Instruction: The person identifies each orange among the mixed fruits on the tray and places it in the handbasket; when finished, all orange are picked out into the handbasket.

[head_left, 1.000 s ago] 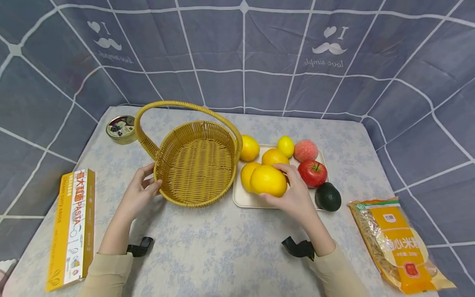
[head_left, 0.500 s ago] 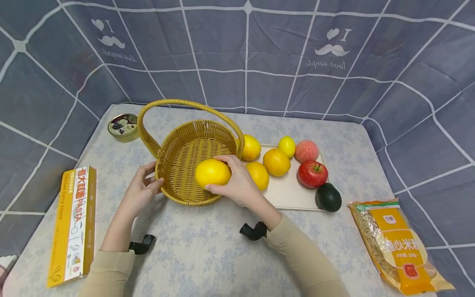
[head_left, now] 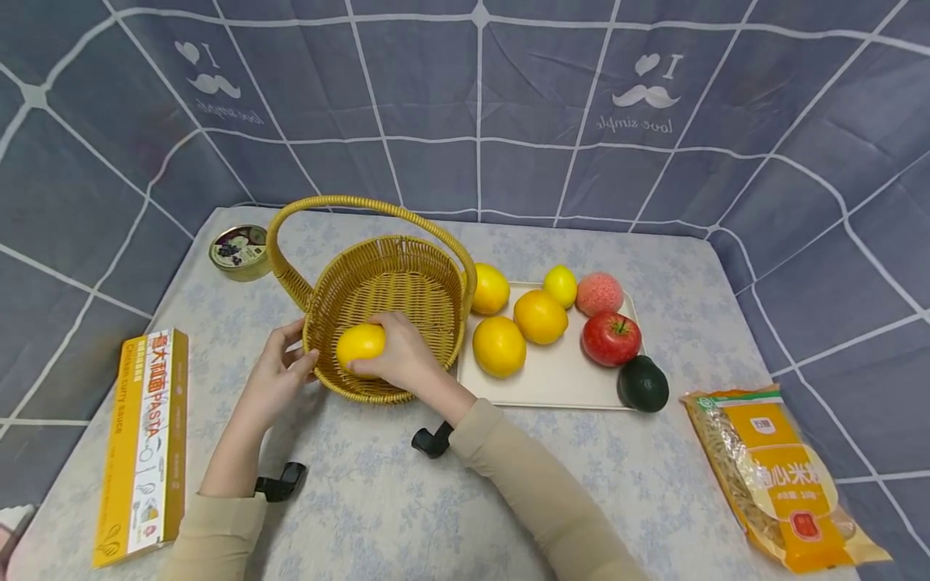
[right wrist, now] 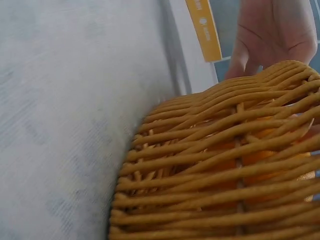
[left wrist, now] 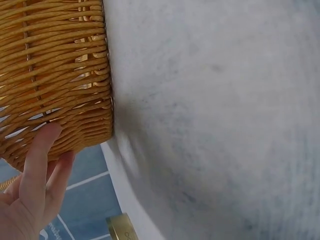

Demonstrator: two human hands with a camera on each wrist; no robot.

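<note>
A yellow wicker basket (head_left: 436,307) with a tall handle stands left of the middle. My left hand (head_left: 279,375) grips its left rim, thumb over the edge; in the left wrist view, the hand's fingers (left wrist: 37,165) press on the woven wall (left wrist: 55,75). Inside the basket, low over its floor, my right hand (head_left: 407,355) holds a yellow-skinned orange (head_left: 358,347) between thumb and fingers. Whether the fruit touches the bottom, I cannot tell. The basket's wall (right wrist: 215,195) mostly screens the right hand in the right wrist view.
Right of the basket, a cream tray (head_left: 559,395) bears three oranges (head_left: 499,347), a lemon (head_left: 560,286), a peach (head_left: 599,294), an apple (head_left: 612,339) and an avocado (head_left: 643,385). A tin (head_left: 241,252), a pasta box (head_left: 141,444) and a noodle bag (head_left: 785,476) lie around.
My right hand has carried the orange leftward from above the tray, over the basket's rim and down into the basket. The left hand has stayed on the rim.
</note>
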